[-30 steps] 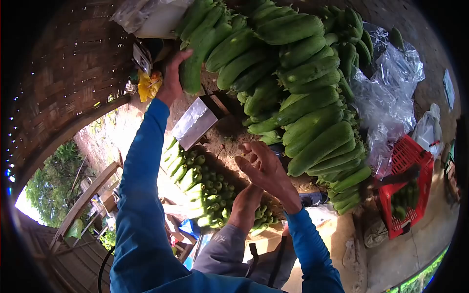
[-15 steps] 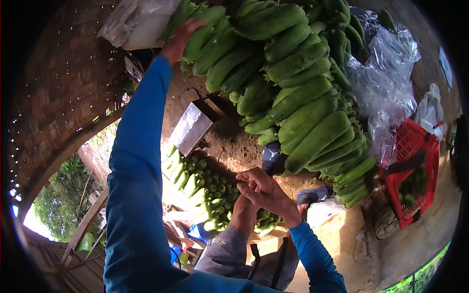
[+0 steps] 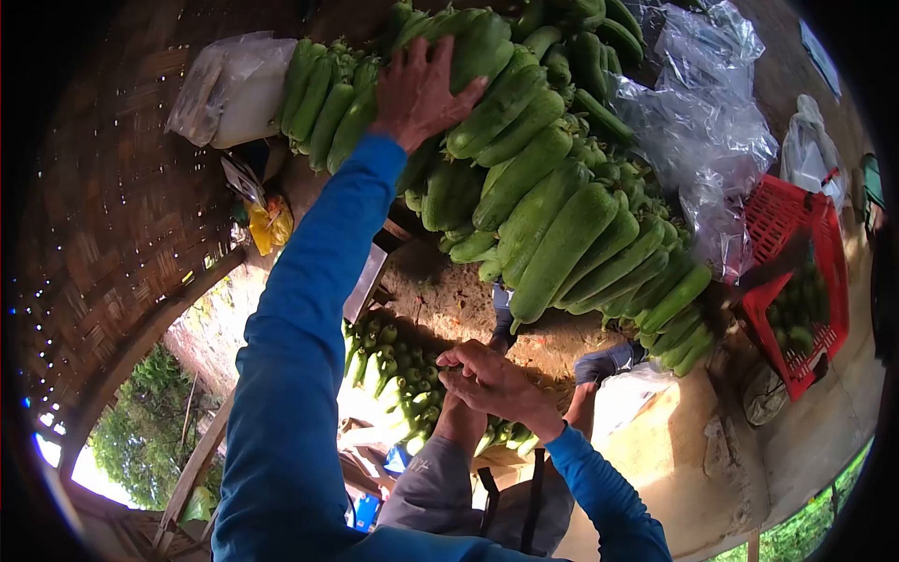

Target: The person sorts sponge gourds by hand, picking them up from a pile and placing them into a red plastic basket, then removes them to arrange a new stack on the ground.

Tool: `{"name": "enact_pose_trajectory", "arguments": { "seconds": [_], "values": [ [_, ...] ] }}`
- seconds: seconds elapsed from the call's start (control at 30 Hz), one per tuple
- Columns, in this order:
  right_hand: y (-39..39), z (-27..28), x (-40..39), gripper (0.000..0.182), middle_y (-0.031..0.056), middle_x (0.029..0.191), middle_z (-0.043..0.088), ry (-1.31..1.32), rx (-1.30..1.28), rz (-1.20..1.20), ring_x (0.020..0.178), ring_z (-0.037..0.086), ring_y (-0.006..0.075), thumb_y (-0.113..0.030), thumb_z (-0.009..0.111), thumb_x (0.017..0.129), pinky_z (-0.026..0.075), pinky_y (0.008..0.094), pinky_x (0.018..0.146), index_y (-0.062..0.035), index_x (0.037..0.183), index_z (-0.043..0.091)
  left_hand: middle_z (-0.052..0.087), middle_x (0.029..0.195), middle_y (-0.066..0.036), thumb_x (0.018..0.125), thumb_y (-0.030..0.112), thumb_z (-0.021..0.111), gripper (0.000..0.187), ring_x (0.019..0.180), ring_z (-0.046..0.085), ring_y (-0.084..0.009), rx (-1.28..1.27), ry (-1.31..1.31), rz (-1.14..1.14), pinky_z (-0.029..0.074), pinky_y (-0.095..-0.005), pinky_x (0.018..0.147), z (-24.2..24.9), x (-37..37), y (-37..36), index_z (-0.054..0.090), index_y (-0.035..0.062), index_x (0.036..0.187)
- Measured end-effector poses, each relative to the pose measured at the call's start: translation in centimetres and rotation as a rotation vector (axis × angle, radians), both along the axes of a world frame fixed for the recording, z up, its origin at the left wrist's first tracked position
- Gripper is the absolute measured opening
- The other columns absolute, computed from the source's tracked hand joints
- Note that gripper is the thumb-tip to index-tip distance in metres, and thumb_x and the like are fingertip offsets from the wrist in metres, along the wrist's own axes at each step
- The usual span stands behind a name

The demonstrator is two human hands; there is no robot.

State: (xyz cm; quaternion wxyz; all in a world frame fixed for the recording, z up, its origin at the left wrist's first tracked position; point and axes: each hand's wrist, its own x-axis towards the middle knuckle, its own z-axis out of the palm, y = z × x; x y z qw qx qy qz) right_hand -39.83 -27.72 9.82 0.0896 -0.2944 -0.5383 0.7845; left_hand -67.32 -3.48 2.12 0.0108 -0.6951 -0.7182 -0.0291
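My left hand [image 3: 426,94] lies with spread fingers on top of large green cucumber-like vegetables [image 3: 567,248], which are stacked in a long, curving pile. Its palm faces down on them and it grips none. Lower down, my right hand [image 3: 496,386] is held above my knee, with loosely bent fingers apart and nothing visible between them. Beneath and to the left of it is a second group of green vegetables [image 3: 389,375], partly in bright sun.
A clear plastic bag [image 3: 248,94] lies left of the pile. Crumpled clear plastic sheeting [image 3: 698,122] is on its right, near a red crate [image 3: 796,206] holding green produce. A metal-like box [image 3: 363,281] is partly behind my left sleeve. A woven wall [image 3: 112,178] stands at the left.
My left hand has moved right along the pile, and its fingers now show spread. My right hand keeps nearly the same pose. The view has shifted, showing more of the pile's left end.
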Motion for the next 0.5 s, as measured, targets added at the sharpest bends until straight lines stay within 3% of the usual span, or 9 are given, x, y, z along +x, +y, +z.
{"name": "enact_pose_trajectory", "arguments": {
  "seconds": [0.1,0.17,0.2,0.23,0.27,0.33,0.4,0.43,0.5],
  "values": [
    [-0.5,0.5,1.8,0.034,0.0072,0.110,0.063,-0.050,-0.009,0.014,0.083,0.059,0.0188,-0.026,0.068,0.092,0.050,0.0333,0.075,-0.0065,0.119,0.060,0.053,0.127,-0.023,0.090,0.066,0.052,0.078,0.118,0.055,-0.0405,0.006,-0.216,0.030,0.048,-0.0525,0.094,-0.7,-1.4,-0.3,0.046,0.0076,0.141],
    [-0.6,0.8,3.1,0.034,0.0116,0.107,0.063,-0.072,-0.053,0.011,0.092,0.061,0.0238,-0.028,0.067,0.093,0.050,0.0363,0.081,-0.0040,0.116,0.061,0.055,0.125,-0.022,0.094,0.060,0.051,0.070,0.112,0.057,-0.0381,0.030,-0.260,0.022,0.049,-0.0502,0.092,0.7,-1.5,-0.7,0.048,0.0069,0.139],
    [-0.5,0.9,3.9,0.035,0.0160,0.104,0.064,-0.098,-0.093,0.020,0.100,0.063,0.0287,-0.031,0.066,0.093,0.050,0.0392,0.088,-0.0015,0.112,0.062,0.058,0.119,-0.021,0.096,0.053,0.052,0.061,0.106,0.059,-0.0358,0.097,-0.407,0.087,0.050,-0.0483,0.089,1.6,-1.5,-0.8,0.051,0.0054,0.135],
    [-0.7,0.8,4.8,0.035,0.0160,0.104,0.064,-0.091,-0.093,0.007,0.100,0.063,0.0287,-0.031,0.066,0.093,0.050,0.0392,0.088,-0.0015,0.112,0.062,0.061,0.113,-0.020,0.098,0.045,0.054,0.052,0.100,0.061,-0.0335,0.161,-0.555,0.154,0.050,-0.0464,0.085,2.5,-0.8,-1.1,0.054,0.0040,0.130],
    [-1.2,0.8,5.7,0.034,0.0156,0.104,0.064,-0.112,-0.154,0.007,0.098,0.064,0.0272,-0.029,0.066,0.093,0.051,0.0379,0.086,-0.0017,0.112,0.062,0.061,0.113,-0.020,0.098,0.045,0.054,0.052,0.100,0.061,-0.0335,0.156,-0.549,0.142,0.050,-0.0464,0.085,3.2,0.3,-1.5,0.054,0.0040,0.130],
    [-2.5,0.2,7.7,0.032,0.0153,0.103,0.064,-0.122,-0.212,-0.003,0.097,0.064,0.0257,-0.028,0.066,0.094,0.051,0.0367,0.085,-0.0019,0.112,0.062,0.065,0.098,-0.015,0.100,0.027,0.055,0.031,0.087,0.063,-0.0282,0.294,-0.623,0.149,0.050,-0.0412,0.076,5.7,3.7,-2.3,0.061,0.0012,0.117],
    [-4.7,-1.0,9.8,0.025,0.0040,0.092,0.063,-0.135,-0.124,-0.074,0.076,0.059,0.0148,-0.022,0.070,0.093,0.051,0.0296,0.068,-0.0098,0.114,0.063,0.065,0.091,-0.013,0.098,0.013,0.056,0.018,0.082,0.063,-0.0264,0.157,-0.606,0.049,0.050,-0.0373,0.073,8.2,9.9,-3.6,0.064,0.0011,0.108],
    [-5.6,-1.6,10.8,0.025,0.0040,0.092,0.063,-0.156,-0.126,-0.103,0.076,0.059,0.0148,-0.022,0.070,0.093,0.051,0.0296,0.068,-0.0098,0.114,0.063,0.065,0.092,-0.013,0.094,0.005,0.057,0.013,0.083,0.063,-0.0277,0.188,-0.646,-0.100,0.051,-0.0380,0.073,8.9,14.0,-4.1,0.064,0.0022,0.104],
    [-7.8,-2.5,13.1,0.022,0.0039,0.092,0.062,-0.006,0.031,-0.323,0.077,0.060,0.0147,-0.022,0.069,0.094,0.051,0.0287,0.067,-0.0101,0.112,0.063,0.065,0.091,-0.014,0.086,0.003,0.063,0.015,0.084,0.063,-0.0319,0.153,-0.779,-0.387,0.050,-0.0413,0.074,9.3,22.2,-4.8,0.064,0.0037,0.101]
  ]
}}
